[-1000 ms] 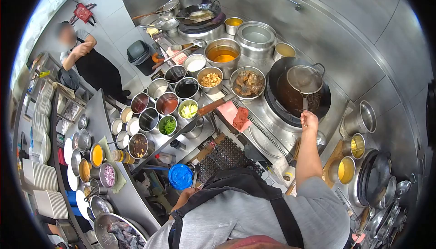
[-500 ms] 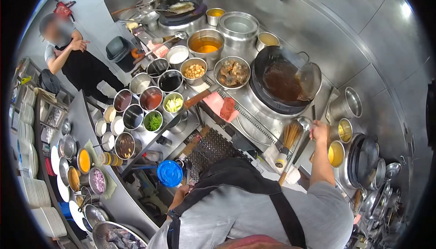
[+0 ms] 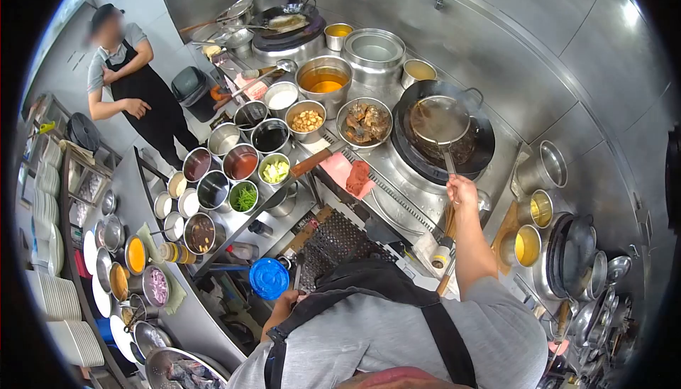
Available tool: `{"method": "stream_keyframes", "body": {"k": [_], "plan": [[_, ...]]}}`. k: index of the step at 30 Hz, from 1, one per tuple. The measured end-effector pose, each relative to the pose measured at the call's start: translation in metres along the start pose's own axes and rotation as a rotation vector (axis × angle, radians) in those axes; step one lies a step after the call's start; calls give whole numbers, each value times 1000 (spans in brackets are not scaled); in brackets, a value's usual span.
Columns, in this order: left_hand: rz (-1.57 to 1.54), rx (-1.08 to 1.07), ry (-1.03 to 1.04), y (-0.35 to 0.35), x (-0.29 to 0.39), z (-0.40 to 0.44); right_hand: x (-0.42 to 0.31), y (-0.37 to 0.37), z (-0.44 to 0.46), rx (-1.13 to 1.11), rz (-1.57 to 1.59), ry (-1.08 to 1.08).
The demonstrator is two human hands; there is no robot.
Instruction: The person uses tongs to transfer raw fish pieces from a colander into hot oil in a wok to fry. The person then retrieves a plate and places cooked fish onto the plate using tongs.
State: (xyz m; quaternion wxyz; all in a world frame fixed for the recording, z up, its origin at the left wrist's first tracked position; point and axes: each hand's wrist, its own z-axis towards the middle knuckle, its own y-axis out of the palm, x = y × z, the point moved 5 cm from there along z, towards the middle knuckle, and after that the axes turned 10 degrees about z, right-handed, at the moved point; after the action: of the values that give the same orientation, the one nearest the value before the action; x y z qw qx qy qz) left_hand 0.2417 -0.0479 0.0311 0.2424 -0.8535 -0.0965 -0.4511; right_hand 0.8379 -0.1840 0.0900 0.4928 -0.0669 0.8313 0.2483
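Observation:
My right hand (image 3: 462, 192) is closed around the handle of a round skimmer (image 3: 441, 121). The skimmer's bowl is inside the black wok (image 3: 479, 151), over the dark brown liquid, with a little haze above. Below my right hand, a bamboo brush (image 3: 441, 253) and a ladle (image 3: 484, 201) rest at the stove edge, partly covered by my forearm. My left hand (image 3: 286, 302) is low by my apron, near a blue round lid (image 3: 269, 279); its fingers are mostly hidden.
A metal bowl of brown chunks (image 3: 365, 122) stands left of the wok. Several sauce and ingredient pots (image 3: 241, 162) crowd the left counter. A cleaver-like wooden handle (image 3: 312, 163) crosses the counter edge. A person in a black apron (image 3: 145, 84) stands at the far left.
My right hand has moved left and up, and the skimmer has shifted from the wok's right rim to over its middle. The other person's arms have lowered. My left hand stays low.

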Motion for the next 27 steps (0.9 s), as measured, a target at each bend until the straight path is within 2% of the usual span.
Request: {"method": "stream_keyframes", "body": {"k": [5, 7, 9, 11, 12, 14, 15, 17, 18, 21, 23, 27], "plan": [[30, -14, -41, 1, -6, 4, -35, -5, 37, 50, 82, -104], [45, -29, -60, 3, -8, 6, -62, -25, 42, 87, 29, -212], [60, -42, -83, 5, -10, 10, -95, -49, 35, 254, -55, -240], [68, -56, -106, 4, -7, 13, -128, -78, 19, 387, -476, -413], [77, -66, -117, 6, -9, 16, -128, -100, 23, 404, -477, -409], [95, -87, -143, 8, -9, 22, -140, -125, 20, 724, -1389, -825], [104, -94, -157, 9, -11, 26, -140, -133, 15, 736, -1395, -816], [125, -113, -184, 12, -15, 35, -128, -157, 15, 719, -1352, -399], [136, -125, -199, 14, -17, 39, -111, -193, 37, 634, -1480, -379], [172, -153, -253, 16, -25, 50, -115, -198, 16, 629, -1441, -372], [198, -170, -297, 16, -33, 59, -126, -208, 3, 650, -1329, -456], [258, -220, -415, 19, -65, 80, -151, -239, -14, 684, -445, -345]]}}
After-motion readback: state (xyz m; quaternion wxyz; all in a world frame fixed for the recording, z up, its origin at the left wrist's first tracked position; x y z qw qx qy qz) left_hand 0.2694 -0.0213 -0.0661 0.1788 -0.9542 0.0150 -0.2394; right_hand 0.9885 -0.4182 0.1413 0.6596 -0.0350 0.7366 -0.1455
